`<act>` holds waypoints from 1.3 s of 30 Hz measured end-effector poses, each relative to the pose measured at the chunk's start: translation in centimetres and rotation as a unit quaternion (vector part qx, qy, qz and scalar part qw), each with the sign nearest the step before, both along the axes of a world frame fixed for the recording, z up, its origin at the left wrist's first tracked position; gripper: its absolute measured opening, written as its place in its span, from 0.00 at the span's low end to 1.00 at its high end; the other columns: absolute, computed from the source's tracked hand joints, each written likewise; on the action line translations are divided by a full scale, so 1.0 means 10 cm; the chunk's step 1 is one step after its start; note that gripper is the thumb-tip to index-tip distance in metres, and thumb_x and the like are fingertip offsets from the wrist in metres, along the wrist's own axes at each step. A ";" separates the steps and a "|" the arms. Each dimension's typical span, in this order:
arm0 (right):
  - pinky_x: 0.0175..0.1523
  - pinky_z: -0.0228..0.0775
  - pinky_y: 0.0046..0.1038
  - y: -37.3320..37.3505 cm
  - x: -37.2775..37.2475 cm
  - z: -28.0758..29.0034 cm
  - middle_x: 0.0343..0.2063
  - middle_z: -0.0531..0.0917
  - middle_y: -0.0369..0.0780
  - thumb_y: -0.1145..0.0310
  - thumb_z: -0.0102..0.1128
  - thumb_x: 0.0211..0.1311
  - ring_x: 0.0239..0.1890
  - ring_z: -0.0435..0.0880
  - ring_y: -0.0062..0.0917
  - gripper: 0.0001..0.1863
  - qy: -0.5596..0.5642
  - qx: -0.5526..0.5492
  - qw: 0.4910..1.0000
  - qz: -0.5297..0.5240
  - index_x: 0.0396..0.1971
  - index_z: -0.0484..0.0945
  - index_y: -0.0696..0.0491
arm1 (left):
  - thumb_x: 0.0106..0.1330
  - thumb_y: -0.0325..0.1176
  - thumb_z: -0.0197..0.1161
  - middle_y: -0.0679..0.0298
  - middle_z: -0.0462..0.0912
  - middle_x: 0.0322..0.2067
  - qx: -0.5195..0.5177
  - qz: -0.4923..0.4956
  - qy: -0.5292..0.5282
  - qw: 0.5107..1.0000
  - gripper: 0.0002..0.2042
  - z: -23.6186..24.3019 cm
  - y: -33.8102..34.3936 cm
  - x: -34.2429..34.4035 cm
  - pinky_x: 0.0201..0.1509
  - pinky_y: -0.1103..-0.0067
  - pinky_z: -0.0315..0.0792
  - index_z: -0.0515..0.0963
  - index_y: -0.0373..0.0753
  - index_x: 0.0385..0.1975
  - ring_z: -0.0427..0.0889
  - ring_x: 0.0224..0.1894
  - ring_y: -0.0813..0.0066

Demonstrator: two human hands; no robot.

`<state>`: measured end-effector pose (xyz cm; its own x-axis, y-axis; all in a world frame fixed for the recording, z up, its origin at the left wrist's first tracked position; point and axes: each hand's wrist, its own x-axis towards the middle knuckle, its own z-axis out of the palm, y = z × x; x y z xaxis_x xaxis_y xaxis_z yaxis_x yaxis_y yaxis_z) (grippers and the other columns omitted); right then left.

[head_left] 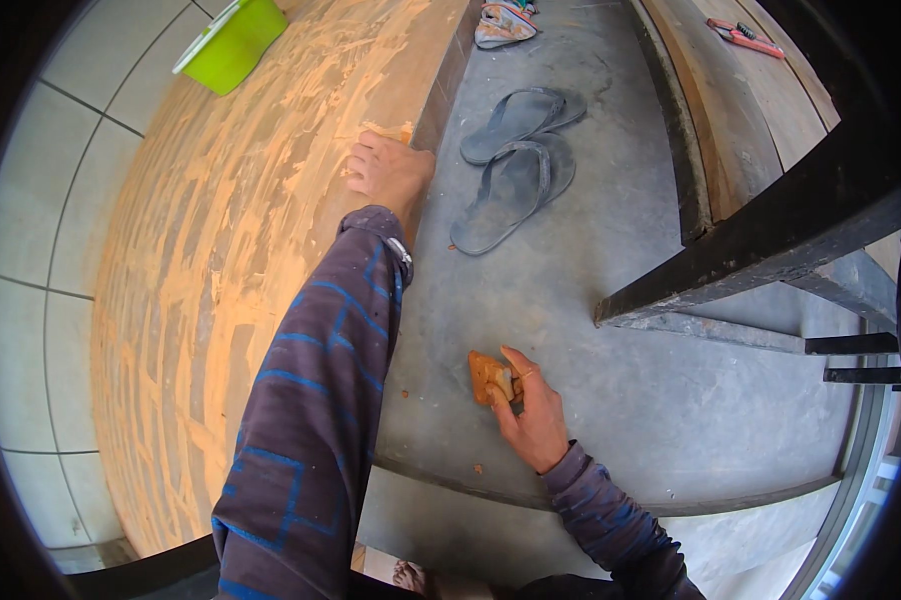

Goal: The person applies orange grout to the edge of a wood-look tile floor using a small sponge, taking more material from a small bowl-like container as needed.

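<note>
Far L, pale tiles (41, 190) are running alongside a wooden panel (411, 50); a green tub (233, 50) w/ white rim is sitting by the panel's far-L side, its inside not showing, so can't tell contents. Orange paste (201, 430) is covering most of the panel in long near-far streaks. Panel's R edge is dropping to a grey slab (611, 420). L hand (386, 170) is resting on that edge, toward the far end, fingers curling; a bit of orange is showing just past the knuckles, can't tell if it's gripping anything.

Farther R, a rag (506, 25) is lying on the slab at the far end, w/ dark sandals (516, 195) nearer. R hand (531, 410) is pinching an orange-stained piece (486, 380) btwn thumb & fingers, over the near part of the slab; its broad orange end is facing L, one corner pointing far-L. Fingers are hiding its R end, so long axis unclear. Bare slab is stretching btwn sandals & R hand, and R toward a black frame (751, 240). Far R, planks (746, 110) are carrying a red-handled tool (746, 38).
</note>
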<state>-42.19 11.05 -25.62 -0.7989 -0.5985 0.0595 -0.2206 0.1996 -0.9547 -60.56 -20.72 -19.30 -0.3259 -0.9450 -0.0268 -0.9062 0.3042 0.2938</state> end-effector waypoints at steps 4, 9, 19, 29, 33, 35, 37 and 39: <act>0.51 0.80 0.39 -0.01 0.03 0.00 0.54 0.83 0.52 0.77 0.67 0.61 0.48 0.86 0.49 0.31 0.007 -0.005 1.000 -0.001 0.65 0.70 0.57 | 0.60 0.39 0.64 0.54 0.68 0.61 -0.073 -0.022 0.000 0.997 0.28 -0.09 0.04 -0.01 0.65 0.58 0.56 0.65 0.38 0.58 0.65 0.65 0.58; 0.53 0.79 0.40 0.02 0.02 -0.01 0.55 0.82 0.51 0.77 0.67 0.60 0.49 0.85 0.49 0.32 -0.001 0.002 1.000 0.005 0.66 0.70 0.57 | 0.63 0.39 0.60 0.56 0.69 0.60 -0.117 -0.030 -0.004 0.993 0.24 -0.20 0.02 -0.09 0.62 0.59 0.57 0.66 0.39 0.57 0.66 0.64 0.60; 0.51 0.79 0.41 0.02 0.00 -0.03 0.52 0.82 0.52 0.77 0.66 0.60 0.48 0.84 0.50 0.32 0.021 -0.021 1.000 -0.003 0.66 0.70 0.56 | 0.67 0.32 0.59 0.47 0.65 0.64 0.217 -0.040 0.228 0.948 0.29 0.02 -0.42 0.11 0.60 0.56 0.73 0.57 0.30 0.65 0.71 0.65 0.52; 0.46 0.79 0.38 -0.02 0.01 0.03 0.47 0.83 0.52 0.78 0.65 0.61 0.42 0.86 0.47 0.32 0.014 -0.010 1.000 0.000 0.66 0.69 0.56 | 0.66 0.29 0.73 0.45 0.71 0.55 0.191 -0.129 0.183 0.956 0.40 0.11 -0.48 0.42 0.49 0.69 0.85 0.47 0.35 0.68 0.83 0.51 0.58; 0.45 0.80 0.34 -0.02 0.03 -0.03 0.44 0.84 0.51 0.79 0.65 0.62 0.38 0.86 0.41 0.31 0.003 -0.030 0.999 -0.014 0.67 0.69 0.57 | 0.64 0.25 0.74 0.45 0.71 0.55 0.234 -0.128 0.181 0.947 0.43 0.14 -0.47 0.41 0.47 0.72 0.86 0.46 0.36 0.69 0.83 0.51 0.60; 0.45 0.80 0.32 0.00 0.01 0.00 0.44 0.84 0.49 0.79 0.64 0.64 0.38 0.86 0.36 0.30 -0.057 -0.034 0.998 -0.017 0.67 0.69 0.57 | 0.64 0.24 0.73 0.49 0.72 0.53 0.280 -0.142 0.195 0.929 0.40 0.25 -0.44 0.49 0.46 0.72 0.85 0.48 0.37 0.67 0.82 0.49 0.63; 0.45 0.79 0.30 -0.03 0.01 0.01 0.43 0.84 0.47 0.80 0.64 0.65 0.37 0.86 0.31 0.30 -0.118 -0.042 0.992 -0.018 0.67 0.69 0.57 | 0.65 0.25 0.72 0.52 0.73 0.51 0.290 -0.158 0.193 0.924 0.40 0.26 -0.56 0.56 0.47 0.73 0.84 0.48 0.37 0.68 0.82 0.47 0.66; 0.44 0.78 0.25 -0.09 0.00 -0.01 0.43 0.84 0.41 0.81 0.63 0.68 0.38 0.84 0.20 0.29 -0.191 -0.120 0.973 -0.039 0.68 0.67 0.59 | 0.66 0.26 0.71 0.56 0.74 0.49 0.295 -0.171 0.190 0.921 0.39 0.23 -0.62 0.64 0.48 0.74 0.82 0.48 0.37 0.68 0.81 0.46 0.69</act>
<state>-42.16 10.20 -25.73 -0.8328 -0.5402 -0.1207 0.1673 -0.0379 -0.9852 -54.19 -26.92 -17.00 -0.6940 -0.6423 -0.3253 -0.5849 0.2395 0.7750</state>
